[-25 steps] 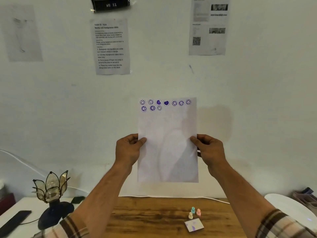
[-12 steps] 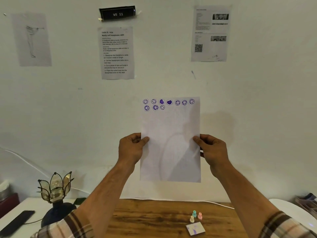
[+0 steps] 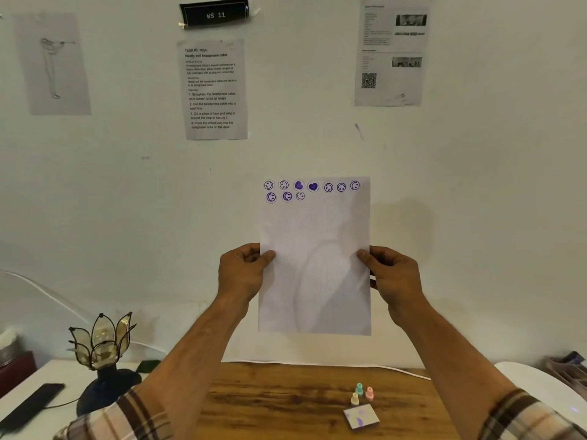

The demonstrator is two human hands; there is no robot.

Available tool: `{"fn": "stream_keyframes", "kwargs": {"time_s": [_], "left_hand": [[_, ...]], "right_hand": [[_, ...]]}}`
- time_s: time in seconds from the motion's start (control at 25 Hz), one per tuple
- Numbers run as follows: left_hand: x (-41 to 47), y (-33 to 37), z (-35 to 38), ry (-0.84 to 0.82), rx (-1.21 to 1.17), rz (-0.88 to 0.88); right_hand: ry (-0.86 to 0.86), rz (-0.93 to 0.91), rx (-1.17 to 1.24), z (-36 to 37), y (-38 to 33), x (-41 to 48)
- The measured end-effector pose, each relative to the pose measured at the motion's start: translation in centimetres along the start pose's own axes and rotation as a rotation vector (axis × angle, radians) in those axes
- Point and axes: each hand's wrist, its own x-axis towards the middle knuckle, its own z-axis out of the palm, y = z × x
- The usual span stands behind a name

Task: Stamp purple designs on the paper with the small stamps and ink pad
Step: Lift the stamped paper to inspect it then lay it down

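The paper (image 3: 314, 265), with ten purple stamp marks along its top, was held upright before the white wall (image 3: 127, 201), the left hand (image 3: 243, 274) and right hand (image 3: 392, 277) each pinching a side edge. Below, on the wooden worktop (image 3: 270, 401), three small stamps (image 3: 361, 394) stood just behind the ink pad (image 3: 361, 416). A petal-shaped lamp (image 3: 101, 347) stood at left; printed sheets (image 3: 216, 88) and a "WS 11" sign (image 3: 215, 13) hung on the wall.

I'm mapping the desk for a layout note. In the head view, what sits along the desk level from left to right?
Black flat device → petal-shaped lamp → cream stamp, teal stamp, pink stamp → white round object. The ink pad lies just nearer than the stamps.
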Motion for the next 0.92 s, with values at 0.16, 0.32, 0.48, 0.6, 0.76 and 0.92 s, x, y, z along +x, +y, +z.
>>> {"fn": "stream_keyframes", "kwargs": {"time_s": [0.16, 0.32, 0.48, 0.6, 0.76, 0.92], "left_hand": [[0.1, -0.6, -0.1, 0.006, 0.003, -0.008], [0.3, -1.5, -0.2, 0.014, 0.013, -0.021], [0.4, -2.5, -0.2, 0.018, 0.017, -0.047], [0.4, -3.8, -0.3, 0.020, 0.023, -0.077], [0.2, -6.5, -0.5, 0.024, 0.043, -0.132], [-0.3, -10.2, -0.6, 0.022, 0.061, -0.202]], "right_hand": [[0.004, 0.010, 0.002, 0.0, 0.7, 0.1], [0.003, 0.029, -0.008, 0.2, 1.6, 0.1], [0.013, 0.060, -0.015, 0.4, 2.7, 0.3], [0.012, 0.086, -0.021, 0.5, 4.2, 0.4], [0.027, 0.132, -0.036, 0.5, 6.8, 0.0], [0.044, 0.192, -0.087, 0.3, 10.2, -0.6]]}}
